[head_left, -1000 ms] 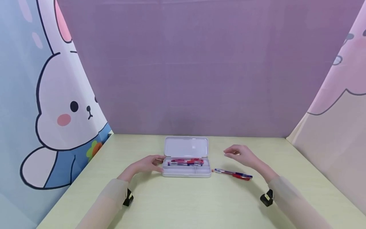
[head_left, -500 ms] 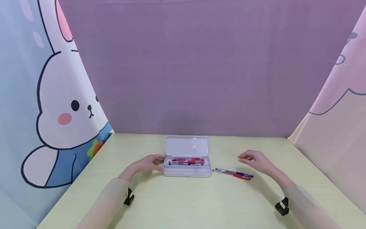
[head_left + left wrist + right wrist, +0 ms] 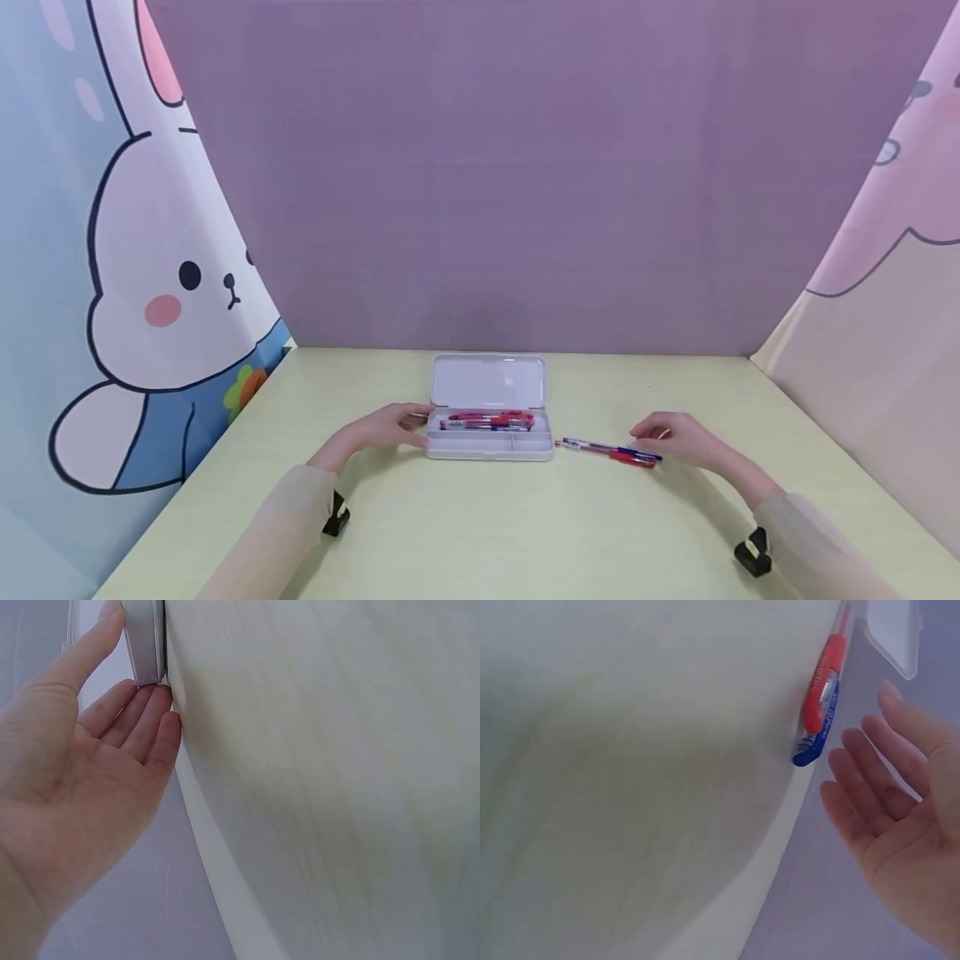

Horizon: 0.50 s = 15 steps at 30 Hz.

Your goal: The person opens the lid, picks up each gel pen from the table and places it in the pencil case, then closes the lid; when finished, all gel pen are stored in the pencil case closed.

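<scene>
An open white pencil case [image 3: 468,445] sits on the table with its lid raised at the back. Several red and blue pens [image 3: 491,423] lie in its rear compartment. My left hand [image 3: 381,427] holds the case's left end, thumb near the front corner and fingers towards the back; the left wrist view shows the fingertips against the case end [image 3: 144,645]. To the right of the case, a red pen [image 3: 823,684] and a blue pen [image 3: 819,742] lie side by side on the table. Just beyond their capped ends hovers my right hand [image 3: 678,437], fingers loosely bent, holding nothing.
The pale wooden table [image 3: 480,525] reaches back to a purple cloth backdrop [image 3: 480,183]. Printed cloths hang at the left [image 3: 150,333] and right [image 3: 885,350]. Each wrist wears a small black device.
My right hand has moved right and then down, nearer to the capped ends of the two loose pens. My left hand stays at the pencil case.
</scene>
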Motion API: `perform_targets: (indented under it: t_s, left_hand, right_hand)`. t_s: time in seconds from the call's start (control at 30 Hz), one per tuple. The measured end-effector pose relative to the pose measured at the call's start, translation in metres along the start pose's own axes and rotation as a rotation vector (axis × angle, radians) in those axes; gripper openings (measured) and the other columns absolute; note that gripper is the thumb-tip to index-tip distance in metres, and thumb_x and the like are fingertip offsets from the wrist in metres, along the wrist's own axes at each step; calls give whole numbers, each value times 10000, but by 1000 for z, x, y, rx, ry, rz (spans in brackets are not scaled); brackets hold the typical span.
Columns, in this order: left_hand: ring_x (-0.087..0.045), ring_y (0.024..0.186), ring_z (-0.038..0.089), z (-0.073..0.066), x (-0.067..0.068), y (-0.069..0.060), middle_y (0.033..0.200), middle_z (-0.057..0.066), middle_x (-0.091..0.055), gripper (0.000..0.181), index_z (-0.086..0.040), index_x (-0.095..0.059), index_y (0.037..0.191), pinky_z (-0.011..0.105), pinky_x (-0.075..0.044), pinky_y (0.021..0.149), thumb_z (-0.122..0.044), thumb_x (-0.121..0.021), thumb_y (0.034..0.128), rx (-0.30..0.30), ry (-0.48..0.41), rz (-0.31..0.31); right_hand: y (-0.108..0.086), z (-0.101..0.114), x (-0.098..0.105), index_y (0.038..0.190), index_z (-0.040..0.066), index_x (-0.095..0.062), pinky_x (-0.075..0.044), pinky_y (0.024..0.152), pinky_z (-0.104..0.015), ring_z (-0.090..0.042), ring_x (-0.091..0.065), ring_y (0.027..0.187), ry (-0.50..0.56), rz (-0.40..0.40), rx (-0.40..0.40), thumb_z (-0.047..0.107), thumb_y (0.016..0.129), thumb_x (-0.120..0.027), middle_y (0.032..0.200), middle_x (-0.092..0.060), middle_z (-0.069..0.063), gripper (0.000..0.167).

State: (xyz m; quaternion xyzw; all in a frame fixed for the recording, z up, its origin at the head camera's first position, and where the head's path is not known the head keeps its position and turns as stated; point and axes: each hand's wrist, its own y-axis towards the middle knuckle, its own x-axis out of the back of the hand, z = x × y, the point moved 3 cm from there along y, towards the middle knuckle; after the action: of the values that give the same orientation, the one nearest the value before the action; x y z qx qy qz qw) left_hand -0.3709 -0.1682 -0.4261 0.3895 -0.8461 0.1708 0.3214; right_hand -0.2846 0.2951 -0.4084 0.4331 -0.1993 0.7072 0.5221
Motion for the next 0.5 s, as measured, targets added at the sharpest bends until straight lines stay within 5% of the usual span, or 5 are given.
perform_targets:
  t_s: [0.5]
  left_hand:
    - [-461,1260,387,-3,0,-2,1405,235,-435,684,26,-395,1393,493,-377,1066,-207,-713,835,16,-18,-4]
  right_hand:
    - [-5,-6,-7,916,48,-717,-463,623,-186,10,-522,741,-45,20,13,169,839,-697,849,-669,-5,145]
